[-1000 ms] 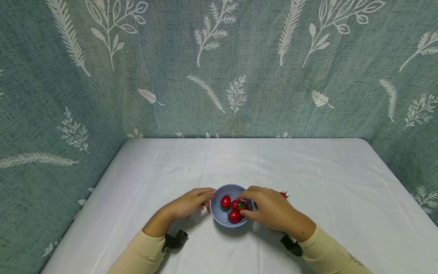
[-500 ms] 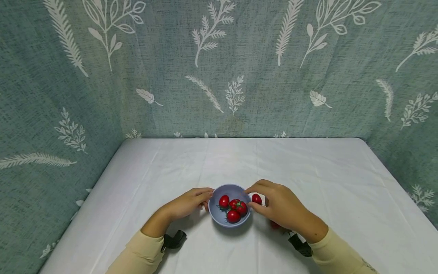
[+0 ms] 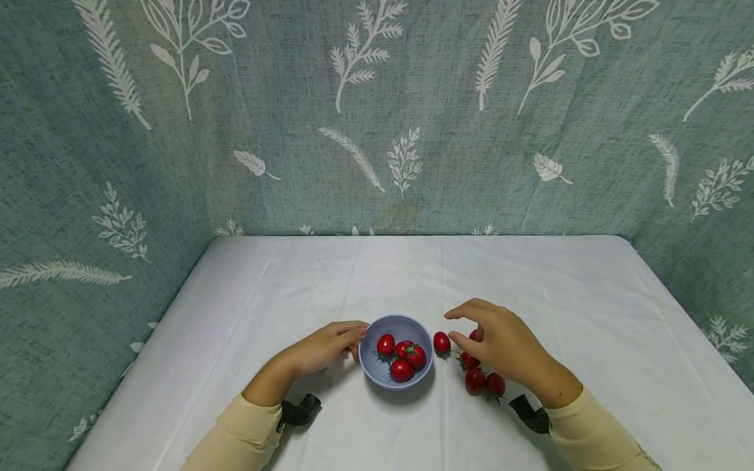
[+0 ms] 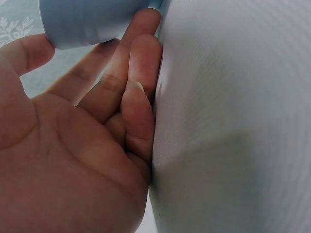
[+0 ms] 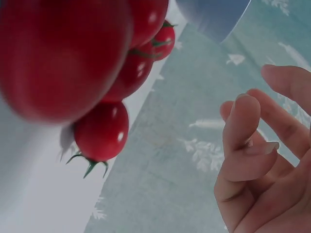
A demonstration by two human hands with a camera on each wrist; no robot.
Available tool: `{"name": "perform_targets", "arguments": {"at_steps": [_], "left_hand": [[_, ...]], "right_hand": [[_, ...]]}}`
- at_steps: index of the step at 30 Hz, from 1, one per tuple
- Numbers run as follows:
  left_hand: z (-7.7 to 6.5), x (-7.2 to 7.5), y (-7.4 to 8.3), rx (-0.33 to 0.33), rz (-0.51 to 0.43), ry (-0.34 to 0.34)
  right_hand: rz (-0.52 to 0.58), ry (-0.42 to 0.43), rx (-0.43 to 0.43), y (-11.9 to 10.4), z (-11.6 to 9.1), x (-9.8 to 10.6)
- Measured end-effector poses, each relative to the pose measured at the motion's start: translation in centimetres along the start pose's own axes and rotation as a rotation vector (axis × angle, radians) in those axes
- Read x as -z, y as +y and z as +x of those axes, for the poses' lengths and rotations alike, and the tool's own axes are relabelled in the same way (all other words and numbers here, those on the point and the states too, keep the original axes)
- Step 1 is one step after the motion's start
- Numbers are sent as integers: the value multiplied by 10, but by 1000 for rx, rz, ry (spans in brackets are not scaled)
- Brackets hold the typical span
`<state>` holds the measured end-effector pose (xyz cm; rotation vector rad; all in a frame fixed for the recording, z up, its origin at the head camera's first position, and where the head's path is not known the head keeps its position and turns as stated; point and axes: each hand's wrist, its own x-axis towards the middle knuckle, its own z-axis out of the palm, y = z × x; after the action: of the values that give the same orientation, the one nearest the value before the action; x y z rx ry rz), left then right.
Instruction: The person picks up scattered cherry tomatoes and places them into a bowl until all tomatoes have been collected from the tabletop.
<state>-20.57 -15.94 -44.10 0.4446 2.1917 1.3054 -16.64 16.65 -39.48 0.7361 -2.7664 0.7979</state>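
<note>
A blue-grey bowl (image 3: 368, 371) with several red cherry tomatoes (image 3: 402, 371) in it stands on the white cloth. My left hand (image 3: 321, 350) holds the bowl's left side, thumb and fingertips against the wall; in the left wrist view the little finger is curled beside the cloth. To the bowl's right, my right hand (image 3: 501, 340) hovers with thumb and forefinger apart, nothing between them. A single cherry tomato (image 3: 442, 342) lies between the bowl and that hand. More loose cherry tomatoes (image 3: 474, 380) lie below and partly behind the right hand, some with green calyxes.
The white cloth-covered table (image 3: 283, 281) reaches back to a green leaf-patterned curtain (image 3: 436, 150), which also hangs at both sides. A black wrist strap mount (image 3: 300, 411) sits on the left wrist, and another on the right (image 3: 530, 414).
My right hand has drawn back from inside the bowl to the right, uncovering the loose tomatoes. A tomato it covered stays in the bowl. My left hand keeps its place.
</note>
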Motion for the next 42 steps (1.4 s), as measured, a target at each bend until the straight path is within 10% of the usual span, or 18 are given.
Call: {"name": "perform_targets", "arguments": {"at_steps": [42], "left_hand": [[0, 1, -3, -8, -11, -8]], "right_hand": [[-44, -242, -155, 53, -1, 3]]}}
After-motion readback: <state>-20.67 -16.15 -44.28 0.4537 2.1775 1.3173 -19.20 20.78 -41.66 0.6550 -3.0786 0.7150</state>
